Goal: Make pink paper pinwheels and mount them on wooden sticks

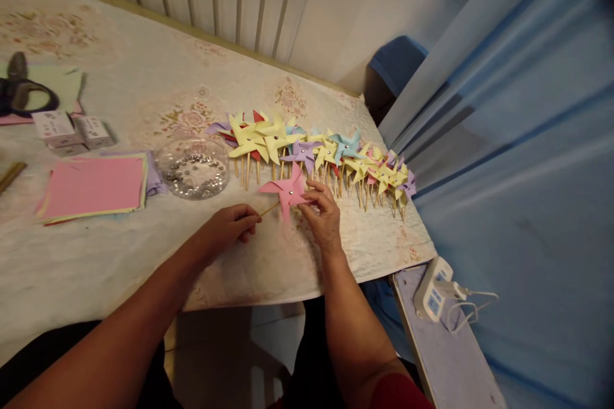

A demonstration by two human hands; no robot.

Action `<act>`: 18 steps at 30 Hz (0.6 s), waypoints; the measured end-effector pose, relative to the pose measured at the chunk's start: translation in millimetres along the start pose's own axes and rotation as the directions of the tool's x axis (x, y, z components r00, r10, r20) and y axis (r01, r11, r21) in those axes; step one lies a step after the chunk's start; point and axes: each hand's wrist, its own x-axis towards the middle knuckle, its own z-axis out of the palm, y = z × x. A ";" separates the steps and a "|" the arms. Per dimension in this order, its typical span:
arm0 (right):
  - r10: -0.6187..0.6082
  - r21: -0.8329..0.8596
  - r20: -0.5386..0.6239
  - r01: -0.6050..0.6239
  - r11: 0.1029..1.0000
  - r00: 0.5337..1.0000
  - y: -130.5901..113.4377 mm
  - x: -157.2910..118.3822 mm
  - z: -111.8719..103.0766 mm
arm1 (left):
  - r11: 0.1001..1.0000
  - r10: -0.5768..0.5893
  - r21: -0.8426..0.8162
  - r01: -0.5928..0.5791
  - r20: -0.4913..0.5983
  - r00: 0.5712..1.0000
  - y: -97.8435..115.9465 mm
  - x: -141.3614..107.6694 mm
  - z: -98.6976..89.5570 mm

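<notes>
A pink paper pinwheel (288,192) on a thin wooden stick is held over the near part of the table. My left hand (237,223) pinches the lower end of the stick, left of the blades. The fingers of my right hand (321,212) are closed on the pinwheel's right blade. Just beyond, a long row of finished-looking pinwheels (303,152) in yellow, purple, blue, pink and red lies on the tablecloth, sticks toward me. Left of them is a clear round dish (194,169) of small metallic pieces.
Stacked coloured paper squares (96,186) lie left of the dish, with small boxes (94,132) and dark-handled scissors (31,97) behind. The floral tablecloth (167,249) ends near my body. A white power strip (433,287) sits on a lower surface at right, beside blue curtains (527,172).
</notes>
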 end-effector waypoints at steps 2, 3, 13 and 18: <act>-0.007 -0.006 -0.010 0.007 1.000 1.000 0.0 -0.1 0.3 | 1.000 0.005 0.000 -0.005 0.004 1.000 -0.1 0.1 -0.2; -0.004 -0.011 -0.016 0.004 1.000 1.000 0.1 -0.1 0.5 | 1.000 0.008 0.000 -0.008 0.005 1.000 -0.3 0.1 -0.2; 0.012 -0.006 -0.016 -0.012 1.000 1.000 1.5 0.2 1.6 | 1.000 0.006 -0.001 -0.006 0.000 1.000 7.6 -3.2 1.8; -0.012 -0.017 -0.017 0.011 1.000 1.000 3.3 0.3 3.2 | 1.000 0.006 0.003 -0.006 0.000 1.000 5.6 -1.5 2.1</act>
